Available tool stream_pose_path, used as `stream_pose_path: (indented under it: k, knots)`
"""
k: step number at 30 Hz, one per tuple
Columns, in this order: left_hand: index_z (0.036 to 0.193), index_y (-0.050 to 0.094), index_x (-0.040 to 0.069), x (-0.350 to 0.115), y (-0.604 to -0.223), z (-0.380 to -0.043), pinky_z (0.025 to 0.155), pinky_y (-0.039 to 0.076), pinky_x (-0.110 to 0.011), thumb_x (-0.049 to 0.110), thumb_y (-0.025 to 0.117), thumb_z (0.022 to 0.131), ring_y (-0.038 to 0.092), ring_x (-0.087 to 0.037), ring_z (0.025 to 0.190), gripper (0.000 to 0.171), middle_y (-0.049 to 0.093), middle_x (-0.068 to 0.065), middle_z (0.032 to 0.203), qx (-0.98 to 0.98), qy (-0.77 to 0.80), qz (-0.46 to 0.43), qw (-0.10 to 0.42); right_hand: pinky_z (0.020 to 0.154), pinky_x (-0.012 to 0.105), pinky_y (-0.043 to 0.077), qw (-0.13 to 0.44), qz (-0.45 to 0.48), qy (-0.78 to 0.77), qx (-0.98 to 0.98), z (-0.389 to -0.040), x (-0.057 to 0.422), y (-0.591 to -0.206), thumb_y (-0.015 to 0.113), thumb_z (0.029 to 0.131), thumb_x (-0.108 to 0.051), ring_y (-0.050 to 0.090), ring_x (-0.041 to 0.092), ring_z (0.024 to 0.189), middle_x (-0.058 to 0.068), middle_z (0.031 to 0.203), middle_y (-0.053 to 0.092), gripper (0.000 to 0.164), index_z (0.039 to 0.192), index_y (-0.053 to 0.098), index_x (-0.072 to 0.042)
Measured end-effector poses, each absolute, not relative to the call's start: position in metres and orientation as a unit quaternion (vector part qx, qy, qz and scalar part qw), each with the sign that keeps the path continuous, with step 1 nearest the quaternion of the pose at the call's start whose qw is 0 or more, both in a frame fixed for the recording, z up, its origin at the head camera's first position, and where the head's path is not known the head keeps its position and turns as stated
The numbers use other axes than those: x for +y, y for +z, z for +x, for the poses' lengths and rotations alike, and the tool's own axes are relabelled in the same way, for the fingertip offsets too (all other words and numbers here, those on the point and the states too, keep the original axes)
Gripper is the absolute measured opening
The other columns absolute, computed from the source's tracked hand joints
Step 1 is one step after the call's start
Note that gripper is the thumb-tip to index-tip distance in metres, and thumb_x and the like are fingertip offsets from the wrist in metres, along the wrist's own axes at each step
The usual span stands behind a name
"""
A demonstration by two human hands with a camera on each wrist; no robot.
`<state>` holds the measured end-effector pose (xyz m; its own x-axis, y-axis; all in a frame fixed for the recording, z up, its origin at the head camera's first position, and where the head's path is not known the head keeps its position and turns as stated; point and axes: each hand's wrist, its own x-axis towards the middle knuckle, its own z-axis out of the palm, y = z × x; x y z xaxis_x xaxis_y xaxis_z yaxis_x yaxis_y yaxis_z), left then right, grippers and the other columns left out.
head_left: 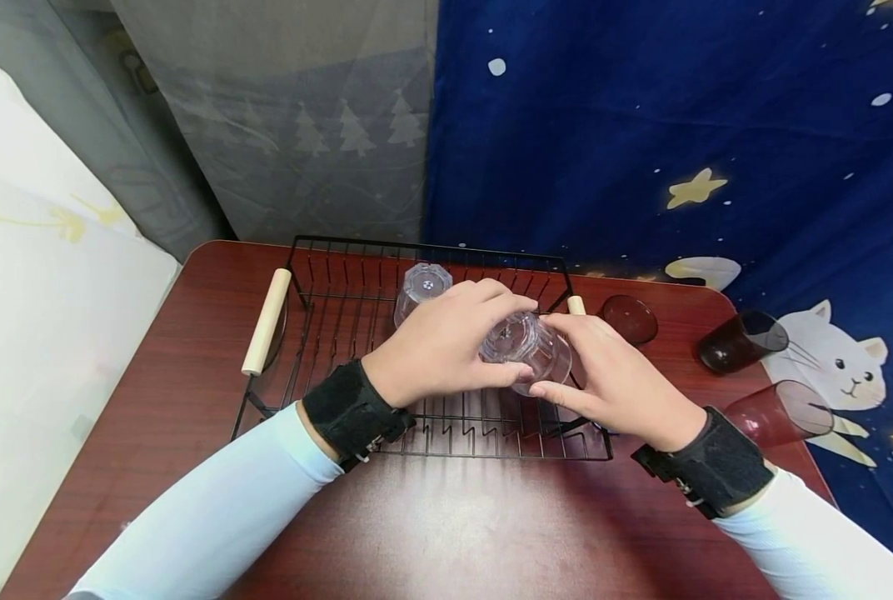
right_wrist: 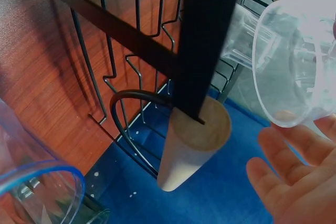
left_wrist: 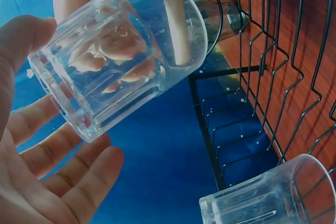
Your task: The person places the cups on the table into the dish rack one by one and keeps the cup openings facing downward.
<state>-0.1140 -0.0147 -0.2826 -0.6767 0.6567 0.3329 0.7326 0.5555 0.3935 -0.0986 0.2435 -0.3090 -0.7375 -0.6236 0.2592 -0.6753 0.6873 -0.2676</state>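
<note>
Between both hands, above the black wire dish rack (head_left: 491,456), a clear drinking glass (head_left: 546,354) is tilted with its thick faceted base upward and its rim down to the right. The left hand (head_left: 446,343) holds the base end, thumb on one side and fingers spread around the other. From the right side, the right hand (head_left: 615,379) grips the glass with thumb and fingers; its fingertips show through the clear wall (left_wrist: 126,51) in the left wrist view. A second clear glass (head_left: 422,287) stands upside down in the rack, left of the hands.
Pale wooden handles sit on the rack's left end (head_left: 268,321) and right end (head_left: 577,305). Right of the rack, on the dark red table (head_left: 446,533), are a round dark red glass (head_left: 628,320), a dark glass (head_left: 739,343) and a reddish glass (head_left: 780,412). Curtains hang behind.
</note>
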Motion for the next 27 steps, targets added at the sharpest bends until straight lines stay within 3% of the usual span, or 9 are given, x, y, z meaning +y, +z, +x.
stream_pose_path:
  k: [9,16,27]
  knots:
    - [0.138,0.058,0.016,-0.011,-0.289,-0.122,0.089,0.046,-0.031,0.034,0.076,0.084,0.052,-0.019,0.105,0.059,0.058,-0.002,0.124,-0.875,-0.265,-0.402,0.052,0.102,0.050,0.043,0.077,0.358,0.167,-0.915,-0.098,0.245,-0.311,0.080,0.084,-0.032,0.055,0.031,0.123,0.013,0.133,0.058,0.067,0.138,0.050,-0.005]
    - [0.140,0.056,0.017,-0.008,-0.292,-0.133,0.093,0.047,-0.035,0.034,0.073,0.086,0.052,-0.023,0.110,0.059,0.056,-0.005,0.129,-0.889,-0.245,-0.385,0.039,0.102,0.048,0.041,0.105,0.367,0.173,-0.908,-0.096,0.249,-0.308,0.079,0.084,-0.026,0.054,0.030,0.122,0.012,0.128,0.059,0.061,0.135,0.054,-0.004]
    - [0.137,0.060,0.021,-0.004,-0.296,-0.151,0.088,0.045,-0.033,0.030,0.073,0.087,0.050,-0.021,0.107,0.053,0.057,-0.002,0.126,-0.903,-0.227,-0.365,0.010,0.100,0.044,0.041,0.095,0.366,0.192,-0.906,-0.082,0.248,-0.300,0.079,0.084,-0.027,0.053,0.025,0.124,0.008,0.131,0.058,0.060,0.136,0.054,-0.009]
